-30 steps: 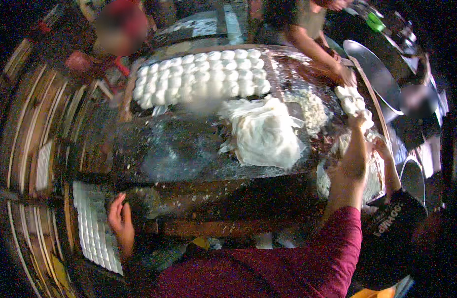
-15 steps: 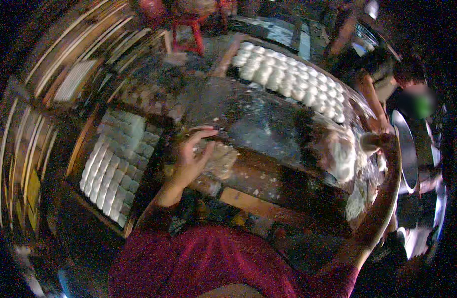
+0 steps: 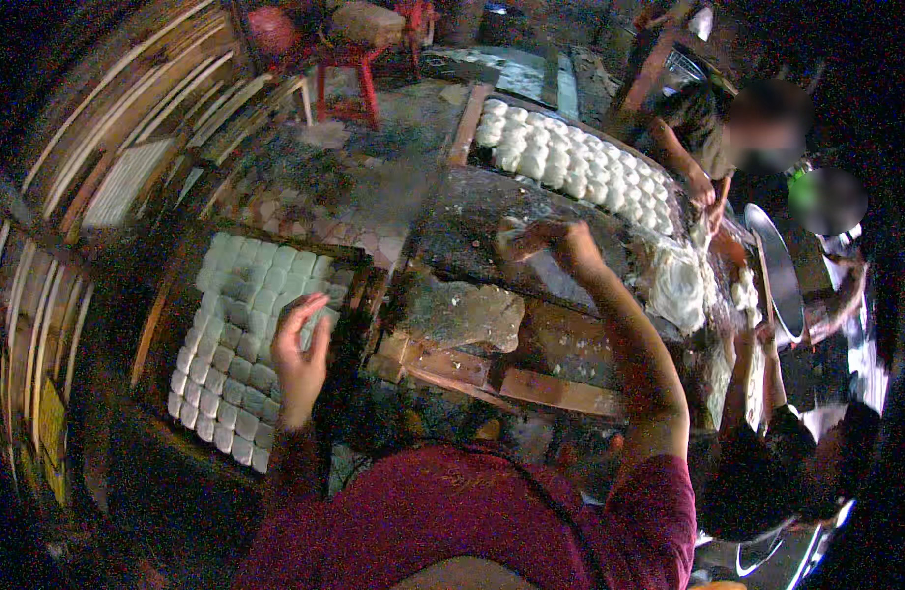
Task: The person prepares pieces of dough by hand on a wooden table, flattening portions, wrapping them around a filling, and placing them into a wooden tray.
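— Since half a second ago the view has swung left: the tray (image 3: 192, 339) of pale blocks now fills the lower left of the frame, and the left hand (image 3: 300, 359), then up at the desk's near edge, has dropped beside it.

— How are its fingers (image 3: 310, 329)?

— Apart and loosely curled, holding nothing, over the tray's right edge. The blocks (image 3: 231, 344) lie just left of and below them, in tight rows running from upper right to lower left; that is the tray's long axis too.

— And the right hand (image 3: 555, 241)?

— Reached out to the centre of the frame, over the dark wet desk (image 3: 472, 211). Its fingers look closed round a small pale lump (image 3: 516, 231), though blur keeps it from being certain.

— Which hand is nearer the tray?

— The left, plainly. The right is well apart from it, across the desk's near edge.

— What else is about?

— A flat greyish slab (image 3: 467, 315) rests on the desk's near edge between the two arms. White dough balls (image 3: 570, 162) sit in rows along the far side, upper right, with a white heap (image 3: 678, 285) near them. Another person's arm (image 3: 683, 162) works at the upper right; a third person's dark sleeve (image 3: 787, 452) is at the lower right. A red stool (image 3: 349, 74) stands at the top.
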The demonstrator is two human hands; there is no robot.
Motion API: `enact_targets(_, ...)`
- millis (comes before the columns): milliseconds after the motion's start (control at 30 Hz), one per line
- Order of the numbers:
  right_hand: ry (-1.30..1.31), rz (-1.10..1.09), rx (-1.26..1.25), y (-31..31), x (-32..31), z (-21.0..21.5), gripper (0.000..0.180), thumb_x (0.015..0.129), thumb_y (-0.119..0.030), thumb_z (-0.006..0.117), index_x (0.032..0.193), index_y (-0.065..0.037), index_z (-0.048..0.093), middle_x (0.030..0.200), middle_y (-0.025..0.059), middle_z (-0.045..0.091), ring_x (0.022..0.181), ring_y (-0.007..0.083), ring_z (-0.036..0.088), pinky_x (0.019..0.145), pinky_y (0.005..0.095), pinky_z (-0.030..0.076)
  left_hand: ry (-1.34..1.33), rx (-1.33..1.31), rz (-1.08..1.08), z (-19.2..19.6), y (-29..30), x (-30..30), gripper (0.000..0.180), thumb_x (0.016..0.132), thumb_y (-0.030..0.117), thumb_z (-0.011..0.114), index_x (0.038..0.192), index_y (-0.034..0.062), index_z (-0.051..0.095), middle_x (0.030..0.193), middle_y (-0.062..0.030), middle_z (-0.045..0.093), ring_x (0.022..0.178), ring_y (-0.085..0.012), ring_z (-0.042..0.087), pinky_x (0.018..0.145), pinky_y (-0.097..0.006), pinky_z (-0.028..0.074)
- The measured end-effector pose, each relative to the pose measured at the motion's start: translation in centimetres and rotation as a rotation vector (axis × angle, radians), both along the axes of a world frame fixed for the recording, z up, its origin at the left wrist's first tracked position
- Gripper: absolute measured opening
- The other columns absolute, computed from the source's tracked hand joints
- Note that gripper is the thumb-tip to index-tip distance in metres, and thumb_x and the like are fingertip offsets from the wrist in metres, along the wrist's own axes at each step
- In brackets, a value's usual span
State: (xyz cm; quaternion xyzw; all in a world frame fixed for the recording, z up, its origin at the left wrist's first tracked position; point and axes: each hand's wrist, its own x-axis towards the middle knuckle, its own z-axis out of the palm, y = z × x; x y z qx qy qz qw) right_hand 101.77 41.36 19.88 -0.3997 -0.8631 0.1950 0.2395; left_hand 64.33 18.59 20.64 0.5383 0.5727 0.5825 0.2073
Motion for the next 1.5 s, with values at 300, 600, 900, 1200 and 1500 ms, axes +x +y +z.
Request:
enact_targets(300, 0.072, -0.405, 0.255, 0.2, 0.7, -0.6, 0.015, 0.073, -0.002, 0.058, 0.086, -0.005, 0.066, 0.082, 0.0115, 0.066, 0.073, 0.0197, 0.064, 0.067, 0.0299, 0.049, -0.275, -0.017, 0.06, -0.1, -1.7, -0.1, 0.021, 0.083, 0.003, 0.052, 0.104, -0.0002, 0.055, 0.107, -0.0094, 0.056, 0.103, -0.0169, 0.051, 0.09, -0.029, 0.038)
enact_targets(600, -0.185, -0.589, 0.162, -0.4, -8.0, -2.2, 0.024, 0.066, -0.028, 0.067, 0.078, -0.007, 0.066, 0.079, 0.0149, 0.064, 0.074, 0.0317, 0.062, 0.069, 0.0379, 0.05, -0.231, 0.086, -0.531, 4.4, 7.4, 11.6, 0.02, 0.083, 0.004, 0.055, 0.102, 0.0009, 0.057, 0.108, -0.0079, 0.057, 0.099, -0.0148, 0.053, 0.087, -0.028, 0.041)
enact_targets(900, 0.698, -0.469, -0.376, 2.3, -0.2, 0.1, 0.014, 0.072, -0.009, 0.067, 0.076, 0.002, 0.061, 0.065, 0.0089, 0.062, 0.054, 0.014, 0.059, 0.047, 0.0282, 0.049, -0.031, -0.002, -0.5, 1.5, 15.4, 17.1, 0.019, 0.081, 0.005, 0.057, 0.101, 0.0023, 0.059, 0.103, -0.0074, 0.06, 0.097, -0.0151, 0.055, 0.085, -0.028, 0.043)
enact_targets(1200, 0.715, -0.436, -0.231, 2.2, 10.7, -1.6, 0.009, 0.079, -0.008, 0.062, 0.078, 0.001, 0.059, 0.066, 0.0052, 0.059, 0.057, 0.0123, 0.055, 0.052, 0.0242, 0.046, 0.556, -0.203, -0.476, -3.1, 22.4, 23.4, 0.03, 0.063, 0.023, 0.074, 0.089, 0.0084, 0.067, 0.087, -0.0173, 0.063, 0.081, -0.0287, 0.061, 0.073, -0.034, 0.047)
enact_targets(1500, 0.754, -0.453, -0.367, -1.5, 12.7, -2.7, 0.003, 0.076, -0.001, 0.06, 0.077, 0.001, 0.059, 0.065, 0.003, 0.058, 0.056, 0.0104, 0.053, 0.05, 0.0233, 0.043, -0.12, -0.367, -0.398, -4.7, 25.0, 21.9, 0.012, 0.071, 0.01, 0.069, 0.079, 0.0034, 0.063, 0.073, -0.0041, 0.062, 0.064, -0.0114, 0.057, 0.059, -0.026, 0.047)
